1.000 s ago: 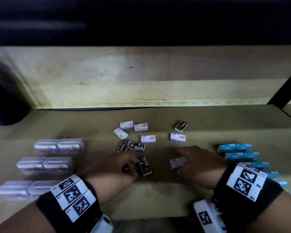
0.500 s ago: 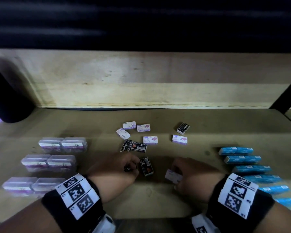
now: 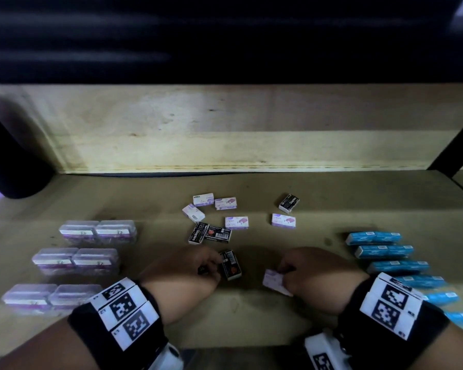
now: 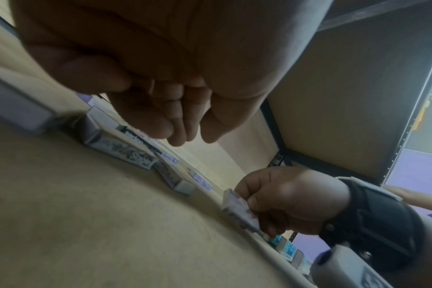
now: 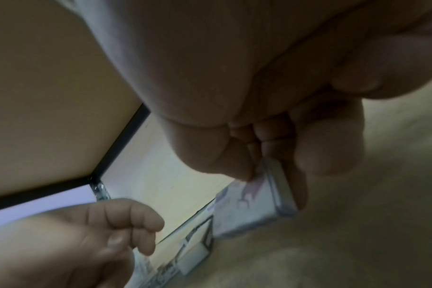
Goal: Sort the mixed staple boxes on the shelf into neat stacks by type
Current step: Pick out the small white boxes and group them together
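Observation:
My right hand pinches a white-and-purple staple box between thumb and fingers; the box is tilted, its low edge near the shelf board. The right wrist view shows the same box under my fingertips. My left hand is curled in a fist beside a black staple box that lies flat. Nothing shows inside its fingers. Further back lie several loose white-and-purple boxes and three black ones.
Clear plastic cases with purple contents stand in paired rows at the left. A row of blue boxes runs along the right side. A black post and a wooden back wall close off the shelf.
My right hand has drawn the white-and-purple box back toward the front edge and tipped it up. The left hand has stayed beside the black box.

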Demonstrator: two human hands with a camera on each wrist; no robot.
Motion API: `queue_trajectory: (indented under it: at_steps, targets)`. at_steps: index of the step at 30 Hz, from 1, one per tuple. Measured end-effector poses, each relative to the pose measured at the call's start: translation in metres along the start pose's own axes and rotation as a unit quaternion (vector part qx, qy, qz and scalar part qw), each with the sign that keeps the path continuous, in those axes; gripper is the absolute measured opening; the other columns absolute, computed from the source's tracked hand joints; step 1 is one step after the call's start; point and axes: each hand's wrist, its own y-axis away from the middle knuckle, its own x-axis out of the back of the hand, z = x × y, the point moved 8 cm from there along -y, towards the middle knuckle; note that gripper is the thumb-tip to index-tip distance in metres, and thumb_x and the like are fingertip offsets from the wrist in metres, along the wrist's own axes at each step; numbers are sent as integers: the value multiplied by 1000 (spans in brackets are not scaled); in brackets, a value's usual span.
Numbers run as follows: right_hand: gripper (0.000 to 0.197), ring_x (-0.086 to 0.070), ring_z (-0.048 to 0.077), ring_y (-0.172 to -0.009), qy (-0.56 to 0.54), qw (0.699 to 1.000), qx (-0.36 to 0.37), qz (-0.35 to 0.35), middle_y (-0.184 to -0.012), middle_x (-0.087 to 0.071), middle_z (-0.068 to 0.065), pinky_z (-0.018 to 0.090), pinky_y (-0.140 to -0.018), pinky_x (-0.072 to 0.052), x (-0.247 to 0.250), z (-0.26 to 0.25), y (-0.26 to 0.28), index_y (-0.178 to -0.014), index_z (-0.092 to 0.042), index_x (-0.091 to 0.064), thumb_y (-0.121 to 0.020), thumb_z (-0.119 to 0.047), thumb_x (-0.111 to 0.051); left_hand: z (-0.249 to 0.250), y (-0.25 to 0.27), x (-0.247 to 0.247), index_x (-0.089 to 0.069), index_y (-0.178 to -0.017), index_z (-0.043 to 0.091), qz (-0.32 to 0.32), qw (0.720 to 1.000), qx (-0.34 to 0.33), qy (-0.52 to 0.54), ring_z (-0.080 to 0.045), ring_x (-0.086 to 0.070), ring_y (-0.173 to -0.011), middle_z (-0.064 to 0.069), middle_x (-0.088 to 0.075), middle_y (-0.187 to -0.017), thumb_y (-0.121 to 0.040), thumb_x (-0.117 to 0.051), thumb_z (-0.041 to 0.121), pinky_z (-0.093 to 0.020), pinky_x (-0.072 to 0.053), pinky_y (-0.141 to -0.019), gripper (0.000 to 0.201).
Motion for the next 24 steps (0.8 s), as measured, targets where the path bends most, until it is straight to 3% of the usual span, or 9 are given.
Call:
queue_trajectory:
  at_steps: [3, 8, 12, 14, 17, 20, 22, 24]
  targets:
    - [50, -63, 10, -81, -18, 1000, -3, 1, -85, -69, -6, 23, -59, -38, 2, 6, -1, -83, -34, -71, -50, -59, -43, 3, 0, -1, -70, -102, 38, 8, 1000, -2, -9, 4, -61, -91, 21, -69, -95, -84, -66, 28, -9, -42, -78, 21]
    - [25, -62, 6, -81, -44, 999, -15, 0, -88, -70, -11, 19, -58, -38, 6, 14, 1, -82, -39, -70, -64, -40, -54, 8, -5, -4, -63, -83, 46, -21, 999, -11, 34, -1, -65, -87, 18, -70, -88, -83, -68, 16, -26, -50, -84, 30]
    - [11, -63, 6, -85, -49, 999, -16, 16, -88, -69, -12, 23, -67, -43, 11, 19, 3, -81, -38, -69, -75, -36, -61, 15, -13, -1, -64, -82, 44, -31, 999, -18, 26, 7, -64, -77, 27, -69, -83, -82, -67, 17, -15, -48, -68, 28]
    - [18, -63, 6, -86, -53, 998, -14, 16, -93, -71, -11, 23, -72, -47, 12, 21, 5, -89, -36, -73, -75, -32, -61, 18, -20, 4, -68, -85, 40, -28, 999, -12, 42, 4, -65, -74, 21, -71, -81, -81, -66, 22, -22, -51, -68, 18]
    - [15, -63, 7, -89, -59, 998, -10, 14, -96, -71, -11, 23, -72, -46, 12, 21, 6, -86, -38, -70, -76, -29, -62, 25, -35, 11, -70, -97, 33, -38, 999, -18, -28, 8, -63, -79, 22, -71, -83, -84, -68, 31, -13, -46, -70, 13]
    - [11, -62, 8, -90, -56, 998, -1, 16, -98, -69, -11, 22, -69, -41, 12, 21, 6, -82, -38, -66, -77, -29, -62, 35, -56, 21, -71, -102, 21, -33, 995, -34, -86, -9, -68, -87, 6, -74, -92, -88, -65, 24, -25, -50, -81, 16]
    - [10, -62, 8, -90, -58, 998, 1, 16, -97, -69, -11, 22, -69, -41, 13, 21, 6, -81, -38, -65, -77, -29, -63, 36, -70, 26, -70, -104, 23, -44, 994, -12, -96, -13, -67, -90, 6, -74, -95, -88, -62, 24, -27, -51, -84, 18]
    - [11, -62, 8, -88, -61, 998, 6, 17, -94, -69, -11, 21, -65, -41, 13, 21, 6, -83, -37, -67, -77, -28, -63, 38, -85, 24, -68, -92, 21, -81, 987, -11, -140, -20, -66, -88, 3, -71, -91, -90, -57, 23, -27, -51, -79, 11]
